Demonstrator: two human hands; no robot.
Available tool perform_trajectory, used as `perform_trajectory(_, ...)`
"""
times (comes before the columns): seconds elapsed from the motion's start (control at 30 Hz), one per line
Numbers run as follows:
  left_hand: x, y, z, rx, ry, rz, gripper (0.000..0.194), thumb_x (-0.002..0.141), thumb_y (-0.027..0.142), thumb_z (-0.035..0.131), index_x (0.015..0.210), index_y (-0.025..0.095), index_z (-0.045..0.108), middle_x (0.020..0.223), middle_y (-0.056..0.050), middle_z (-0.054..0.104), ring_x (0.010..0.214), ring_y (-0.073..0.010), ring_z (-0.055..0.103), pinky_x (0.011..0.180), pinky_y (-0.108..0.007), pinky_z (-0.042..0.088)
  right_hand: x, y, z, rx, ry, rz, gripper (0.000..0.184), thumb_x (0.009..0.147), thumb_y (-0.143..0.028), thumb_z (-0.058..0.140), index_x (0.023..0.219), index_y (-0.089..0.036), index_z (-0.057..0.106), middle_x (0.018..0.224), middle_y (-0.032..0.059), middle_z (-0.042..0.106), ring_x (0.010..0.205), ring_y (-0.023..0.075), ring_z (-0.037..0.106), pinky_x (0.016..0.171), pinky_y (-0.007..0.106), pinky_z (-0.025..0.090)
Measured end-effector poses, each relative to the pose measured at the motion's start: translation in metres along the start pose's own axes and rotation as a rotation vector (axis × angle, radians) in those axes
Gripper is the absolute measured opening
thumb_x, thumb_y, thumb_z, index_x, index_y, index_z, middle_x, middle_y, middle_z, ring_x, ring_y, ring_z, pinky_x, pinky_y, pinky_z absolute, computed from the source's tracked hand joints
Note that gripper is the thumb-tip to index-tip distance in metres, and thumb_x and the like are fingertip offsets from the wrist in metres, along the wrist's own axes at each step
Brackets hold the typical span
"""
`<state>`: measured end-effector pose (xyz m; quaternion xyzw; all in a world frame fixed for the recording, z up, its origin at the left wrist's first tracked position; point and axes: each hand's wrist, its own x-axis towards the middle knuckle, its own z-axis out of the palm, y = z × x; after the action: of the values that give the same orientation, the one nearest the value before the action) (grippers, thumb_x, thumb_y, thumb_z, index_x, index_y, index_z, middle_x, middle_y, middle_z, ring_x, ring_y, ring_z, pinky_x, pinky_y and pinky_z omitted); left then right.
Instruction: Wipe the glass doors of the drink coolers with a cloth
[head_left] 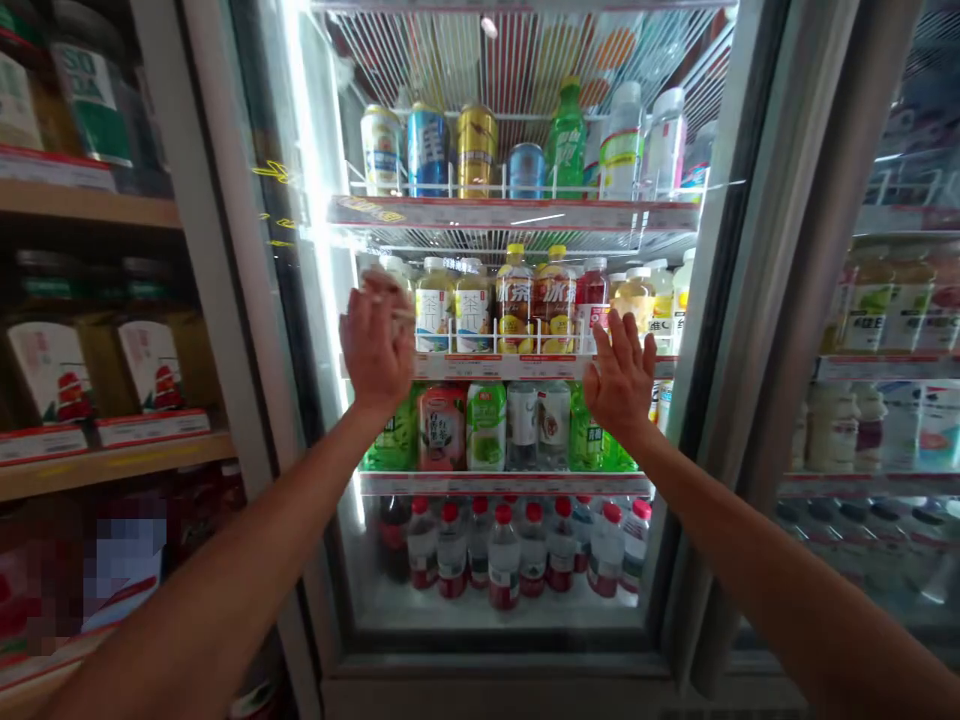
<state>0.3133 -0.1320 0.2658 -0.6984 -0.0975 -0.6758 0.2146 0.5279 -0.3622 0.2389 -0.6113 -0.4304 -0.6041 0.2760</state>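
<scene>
Both my arms reach forward toward a lit drinks fridge (525, 655). My left hand (377, 350) is raised in front of the left side of the middle shelf, palm forward and slightly blurred, its fingers stretched up with nothing held. A hand-like reflection overlaps its fingertips, as if on glass. On the right, my right hand (624, 375) is up with fingers spread and holds nothing. I cannot tell whether either hand touches the glass. Between them stand tea bottles with pale labels (472, 310) and yellow-capped brown tea bottles (515, 305).
Cans (477, 150) and a green bottle (568, 140) stand on the upper shelf. Below are a green carton-like drink (486, 425) and several red-capped bottles (503, 560). A shelf of dark bottles (49, 350) is at left; another fridge's upright frame (817, 230) is at right.
</scene>
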Motion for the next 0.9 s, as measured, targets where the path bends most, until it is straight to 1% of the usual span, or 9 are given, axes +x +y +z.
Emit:
perform_trajectory(0.03, 0.005, 0.001, 0.002, 0.012, 0.045, -0.058, 0.046, 0.092, 0.025, 0.034, 0.133, 0.004, 0.032, 0.146, -0.019, 0.027, 0.138, -0.0264, 0.019, 0.109, -0.051, 0.021, 0.000, -0.001, 0.000, 0.002, 0.000, 0.004, 0.066, 0.085, -0.022, 0.039, 0.145, -0.024, 0.012, 0.151, 0.0060, 0.021, 0.139, 0.0246, 0.016, 0.112, 0.052, 0.015)
perform_trajectory(0.1, 0.001, 0.019, 0.007, -0.007, 0.008, 0.017, 0.046, 0.091, 0.025, 0.036, 0.133, 0.008, 0.035, 0.145, -0.017, 0.030, 0.138, -0.0251, 0.018, 0.110, -0.049, 0.021, 0.000, -0.001, 0.000, 0.011, -0.006, 0.010, 0.066, 0.086, -0.022, 0.039, 0.145, -0.025, 0.011, 0.151, 0.0054, 0.020, 0.139, 0.0241, 0.016, 0.112, 0.051, 0.014)
perform_trajectory(0.23, -0.026, 0.066, 0.010, -0.144, -0.314, 0.610, 0.040, 0.088, 0.025, 0.044, 0.127, 0.026, 0.044, 0.139, -0.001, 0.044, 0.138, -0.0159, 0.022, 0.114, -0.039, 0.018, -0.003, 0.003, -0.001, 0.040, -0.009, -0.004, 0.065, 0.087, -0.021, 0.037, 0.145, -0.025, 0.010, 0.152, 0.0047, 0.019, 0.140, 0.0231, 0.015, 0.112, 0.051, 0.015)
perform_trajectory(0.3, -0.025, 0.066, 0.009, -0.170, -0.386, 0.731, 0.039, 0.088, 0.026, 0.044, 0.127, 0.026, 0.044, 0.139, -0.001, 0.044, 0.137, -0.0149, 0.023, 0.115, -0.039, 0.017, -0.007, 0.007, -0.003, 0.060, -0.024, -0.024, 0.064, 0.087, -0.020, 0.037, 0.145, -0.026, 0.010, 0.152, 0.0042, 0.019, 0.140, 0.0226, 0.014, 0.112, 0.051, 0.016)
perform_trajectory(0.33, -0.019, 0.060, 0.008, -0.159, -0.361, 0.665, 0.039, 0.089, 0.027, 0.043, 0.127, 0.025, 0.043, 0.140, -0.002, 0.043, 0.138, -0.0153, 0.023, 0.115, -0.039, 0.017, -0.008, 0.007, -0.005, 0.074, -0.035, -0.032, 0.064, 0.087, -0.020, 0.036, 0.145, -0.026, 0.010, 0.152, 0.0038, 0.019, 0.140, 0.0225, 0.014, 0.112, 0.051, 0.017)
perform_trajectory(0.43, 0.008, 0.041, 0.011, -0.104, -0.098, 0.182, 0.043, 0.091, 0.029, 0.039, 0.132, 0.018, 0.037, 0.145, -0.008, 0.034, 0.140, -0.0182, 0.015, 0.115, -0.044, 0.017, -0.008, -0.005, -0.011, 0.148, -0.006, 0.016, 0.062, 0.087, -0.019, 0.035, 0.144, -0.029, 0.013, 0.151, 0.0023, 0.020, 0.140, 0.0224, 0.014, 0.112, 0.053, 0.018)
perform_trajectory(0.5, 0.021, 0.043, 0.016, -0.110, 0.003, 0.020, 0.046, 0.091, 0.030, 0.037, 0.134, 0.015, 0.033, 0.146, -0.011, 0.030, 0.140, -0.0190, 0.012, 0.114, -0.045, 0.020, 0.000, -0.027, -0.015, 0.266, 0.027, 0.036, 0.060, 0.089, -0.018, 0.032, 0.144, -0.029, 0.013, 0.151, 0.0020, 0.019, 0.140, 0.0207, 0.016, 0.112, 0.051, 0.022)
perform_trajectory(0.7, 0.011, 0.063, 0.013, -0.191, -0.169, 0.133, 0.064, 0.088, 0.039, 0.038, 0.142, 0.015, 0.014, 0.145, -0.013, 0.033, 0.140, -0.0209, 0.015, 0.114, -0.046, 0.016, 0.033, -0.104, -0.008, 0.565, -0.146, -0.142, 0.050, 0.091, -0.022, 0.025, 0.141, -0.019, 0.025, 0.145, 0.0061, 0.033, 0.135, 0.0134, 0.028, 0.110, 0.035, 0.031)
perform_trajectory(0.9, -0.023, 0.008, -0.021, -0.087, -0.301, 0.099, 0.076, 0.085, 0.047, 0.041, 0.144, 0.015, 0.007, 0.150, -0.015, 0.019, 0.141, -0.0260, 0.009, 0.113, -0.050, 0.012, 0.052, -0.163, 0.021, 0.271, -0.194, -0.015, 0.050, 0.090, -0.039, 0.037, 0.138, -0.026, 0.033, 0.144, 0.0088, 0.035, 0.134, 0.0274, 0.027, 0.110, 0.059, 0.016)
